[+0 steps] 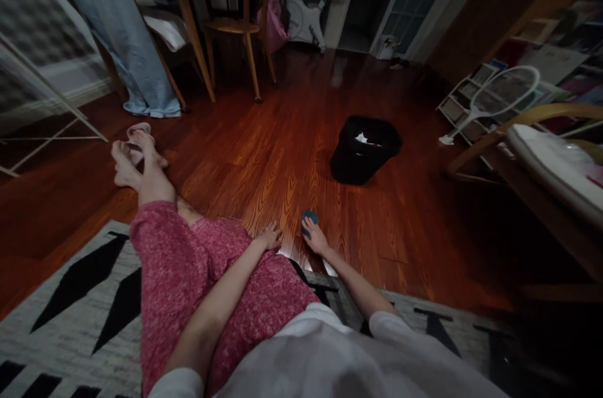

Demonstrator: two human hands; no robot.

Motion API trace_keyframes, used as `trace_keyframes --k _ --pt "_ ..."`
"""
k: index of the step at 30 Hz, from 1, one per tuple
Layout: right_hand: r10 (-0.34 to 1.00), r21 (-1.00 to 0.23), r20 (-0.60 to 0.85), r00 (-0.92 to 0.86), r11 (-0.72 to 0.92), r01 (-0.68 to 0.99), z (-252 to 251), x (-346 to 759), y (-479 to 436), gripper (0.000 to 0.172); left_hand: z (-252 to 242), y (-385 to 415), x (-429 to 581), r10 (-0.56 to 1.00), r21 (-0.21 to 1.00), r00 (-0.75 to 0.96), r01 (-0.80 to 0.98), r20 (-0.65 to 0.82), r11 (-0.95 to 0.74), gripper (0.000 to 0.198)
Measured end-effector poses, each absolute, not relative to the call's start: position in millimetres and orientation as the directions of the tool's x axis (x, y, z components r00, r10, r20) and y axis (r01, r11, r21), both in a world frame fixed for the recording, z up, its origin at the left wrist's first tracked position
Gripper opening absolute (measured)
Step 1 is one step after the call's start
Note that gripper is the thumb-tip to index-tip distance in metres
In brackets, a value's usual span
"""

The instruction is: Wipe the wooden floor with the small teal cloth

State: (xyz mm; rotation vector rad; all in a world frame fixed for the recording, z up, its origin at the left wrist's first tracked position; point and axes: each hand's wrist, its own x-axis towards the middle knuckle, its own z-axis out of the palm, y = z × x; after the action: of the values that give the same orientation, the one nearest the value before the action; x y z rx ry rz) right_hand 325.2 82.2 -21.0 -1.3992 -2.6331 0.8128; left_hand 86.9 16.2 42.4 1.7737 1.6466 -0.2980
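Observation:
I sit on a patterned rug (56,316) with my legs in pink trousers (188,272) stretched out to the left. My left hand (269,236) rests on the wooden floor (282,153) beside my knee, its fingers loosely curled and nothing visible in it. My right hand (315,238) lies on the floor a little to the right, with its fingers on a small teal object (309,217). Whether the fingers grip it or only touch it is unclear in the dim light.
A black bin (362,150) with white scraps inside stands on the floor ahead of my right hand. A wooden chair (240,24) and table legs stand at the back, a racket (499,96) leans at a shelf on the right, and a curved wooden chair (541,153) is near right.

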Motion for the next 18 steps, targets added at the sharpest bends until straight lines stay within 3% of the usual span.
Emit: trace_keyframes --k 4,7,18 --pt "0.714 -0.516 -0.168 -0.68 0.524 0.678 -38 359 2 0.067 34 16 88 0.779 0.357 0.181 0.932 -0.6 0.058 0.066" --pt "0.712 -0.532 -0.162 -0.683 0.52 0.668 -37 362 -9 0.068 31 16 88 0.77 0.362 0.19 0.93 -0.609 0.057 0.067" --pt "0.829 -0.484 -0.194 -0.525 0.385 0.786 3 262 152 0.061 48 14 85 0.766 0.288 0.171 0.958 -0.619 0.018 0.064"
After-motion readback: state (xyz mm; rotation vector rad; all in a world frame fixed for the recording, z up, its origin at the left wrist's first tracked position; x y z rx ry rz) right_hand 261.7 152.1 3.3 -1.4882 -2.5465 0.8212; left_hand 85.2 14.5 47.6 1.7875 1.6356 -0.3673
